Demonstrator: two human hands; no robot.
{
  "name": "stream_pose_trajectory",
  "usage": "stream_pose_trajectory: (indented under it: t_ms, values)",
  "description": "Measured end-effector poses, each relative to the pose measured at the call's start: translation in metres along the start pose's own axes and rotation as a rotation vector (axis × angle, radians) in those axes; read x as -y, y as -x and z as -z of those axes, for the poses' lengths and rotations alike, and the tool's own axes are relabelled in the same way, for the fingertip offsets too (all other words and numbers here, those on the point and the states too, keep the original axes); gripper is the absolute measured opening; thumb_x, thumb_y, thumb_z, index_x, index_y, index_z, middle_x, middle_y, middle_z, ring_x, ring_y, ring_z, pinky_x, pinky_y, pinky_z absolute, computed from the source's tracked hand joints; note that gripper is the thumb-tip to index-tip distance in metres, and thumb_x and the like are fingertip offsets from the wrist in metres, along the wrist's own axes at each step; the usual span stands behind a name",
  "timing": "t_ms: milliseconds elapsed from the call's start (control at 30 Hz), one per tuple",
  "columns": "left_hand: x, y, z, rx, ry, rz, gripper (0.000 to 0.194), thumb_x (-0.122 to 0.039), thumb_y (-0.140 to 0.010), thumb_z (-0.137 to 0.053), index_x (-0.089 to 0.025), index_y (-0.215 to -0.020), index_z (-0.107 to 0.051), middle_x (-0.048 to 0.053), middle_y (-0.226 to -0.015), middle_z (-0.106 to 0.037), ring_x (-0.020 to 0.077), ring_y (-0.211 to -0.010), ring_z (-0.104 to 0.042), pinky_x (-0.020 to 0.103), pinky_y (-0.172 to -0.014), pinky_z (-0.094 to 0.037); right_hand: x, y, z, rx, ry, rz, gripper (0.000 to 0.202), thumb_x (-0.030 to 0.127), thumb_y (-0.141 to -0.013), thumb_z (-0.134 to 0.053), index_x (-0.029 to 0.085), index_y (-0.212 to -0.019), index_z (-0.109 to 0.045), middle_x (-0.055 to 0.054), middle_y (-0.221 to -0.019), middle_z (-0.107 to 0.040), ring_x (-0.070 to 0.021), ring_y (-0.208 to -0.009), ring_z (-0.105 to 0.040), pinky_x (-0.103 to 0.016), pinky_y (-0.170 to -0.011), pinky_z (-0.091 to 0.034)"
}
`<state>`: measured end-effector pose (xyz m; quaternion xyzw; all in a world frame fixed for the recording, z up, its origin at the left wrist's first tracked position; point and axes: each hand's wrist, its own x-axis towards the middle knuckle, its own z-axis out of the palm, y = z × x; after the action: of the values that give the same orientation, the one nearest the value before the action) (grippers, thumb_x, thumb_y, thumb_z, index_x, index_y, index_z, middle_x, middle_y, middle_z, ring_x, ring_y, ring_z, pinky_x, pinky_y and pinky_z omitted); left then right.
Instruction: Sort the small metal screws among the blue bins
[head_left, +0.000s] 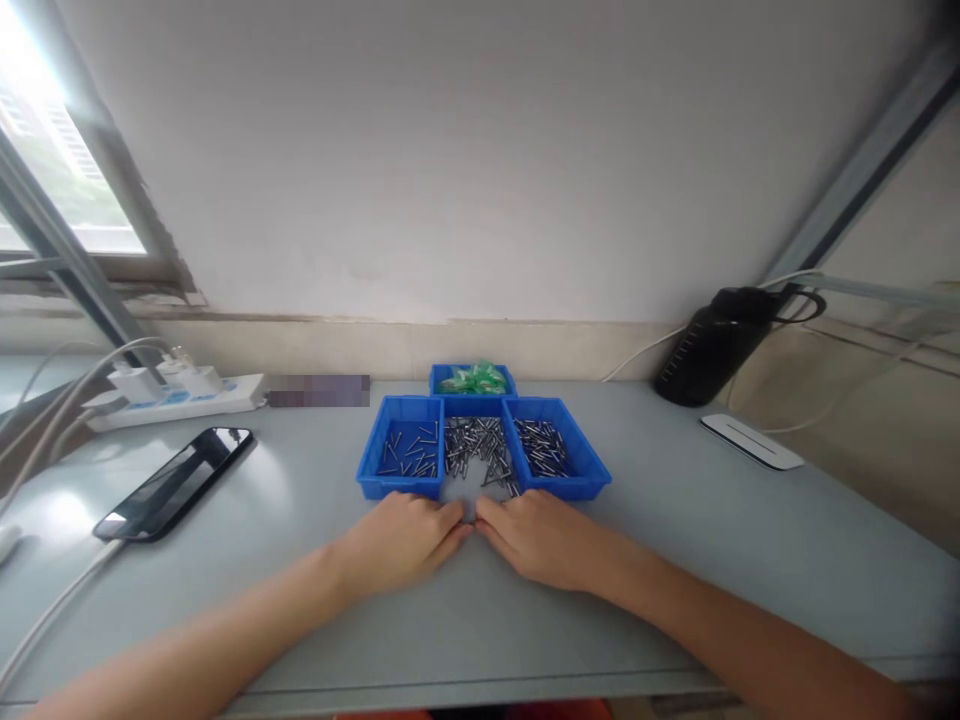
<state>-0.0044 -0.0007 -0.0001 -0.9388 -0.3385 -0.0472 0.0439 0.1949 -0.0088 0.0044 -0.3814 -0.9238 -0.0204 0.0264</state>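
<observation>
- The fastener pile [478, 434] lay between the left tray [379, 487] and right tray [585, 488].
- Left hand [411, 535] and right hand [536, 535], in front of the pile, had pinched grips; whether on anything, I couldn't tell.

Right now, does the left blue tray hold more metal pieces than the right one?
No, the left tray shows thinly scattered pieces, while the right tray holds a dense pile.

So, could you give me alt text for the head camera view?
A person's left hand and right hand come close together at a gray table, before a loose pile of thin metal fasteners. A blue tray of similar pieces stands on each side; a third tray behind holds green material.
</observation>
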Motion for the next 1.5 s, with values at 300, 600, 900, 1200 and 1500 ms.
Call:
stream_pose_trajectory:
  t_ms: [300, 600, 900, 1200, 1500]
  values:
    - [-0.004, 0.0, 0.007, -0.018, 0.041, -0.027, 0.027, -0.03, -0.093, -0.031, -0.018, -0.081, -0.051, 0.0, -0.073, -0.061, 0.0152, -0.062, -0.06, 0.024, -0.052, -0.04, -0.002, 0.005, 0.008, 0.002, -0.136, -0.036, 0.027, 0.028, -0.093, -0.029, 0.017, -0.083, -0.051, -0.004, -0.068, -0.063, -0.0163, -0.059, -0.058, -0.025, -0.051, -0.026]
    - [-0.001, -0.001, 0.004, -0.112, 0.291, -0.142, 0.025, -0.027, -0.094, -0.034, -0.02, -0.103, -0.056, 0.001, -0.087, -0.058, 0.0122, -0.079, -0.058, 0.023, -0.07, -0.044, -0.007, 0.008, 0.007, 0.036, -0.237, -0.026, 0.027, 0.031, -0.092, -0.033, 0.017, -0.083, -0.054, -0.004, -0.073, -0.064, -0.017, -0.064, -0.059, -0.025, -0.053, -0.03]
    - [-0.004, 0.0, 0.005, -0.121, 0.203, -0.105, 0.018, -0.026, -0.089, -0.039, -0.018, -0.091, -0.055, 0.0, -0.077, -0.058, 0.0122, -0.068, -0.057, 0.022, -0.059, -0.041, -0.005, 0.01, 0.019, 0.055, -0.355, -0.064, 0.02, 0.037, -0.087, -0.044, 0.019, -0.089, -0.055, 0.0, -0.069, -0.06, -0.0139, -0.061, -0.055, -0.022, -0.05, -0.028]
    - [-0.004, -0.002, 0.001, -0.091, 0.115, -0.105, 0.025, -0.031, -0.093, -0.034, -0.019, -0.09, -0.055, 0.0, -0.08, -0.06, 0.0133, -0.07, -0.059, 0.023, -0.057, -0.04, -0.008, 0.009, 0.015, 0.051, -0.328, -0.001, 0.028, 0.036, -0.092, -0.035, 0.019, -0.082, -0.053, 0.0, -0.067, -0.059, -0.0134, -0.061, -0.054, -0.022, -0.053, -0.03]
    - [-0.001, 0.001, -0.002, -0.055, 0.073, -0.021, 0.03, -0.035, -0.091, -0.036, -0.017, -0.075, -0.054, 0.001, -0.062, -0.059, 0.0143, -0.055, -0.058, 0.023, -0.051, -0.037, -0.009, 0.008, 0.016, 0.05, -0.306, -0.039, 0.023, 0.032, -0.091, -0.036, 0.019, -0.084, -0.054, -0.001, -0.07, -0.06, -0.0135, -0.062, -0.055, -0.022, -0.054, -0.029]
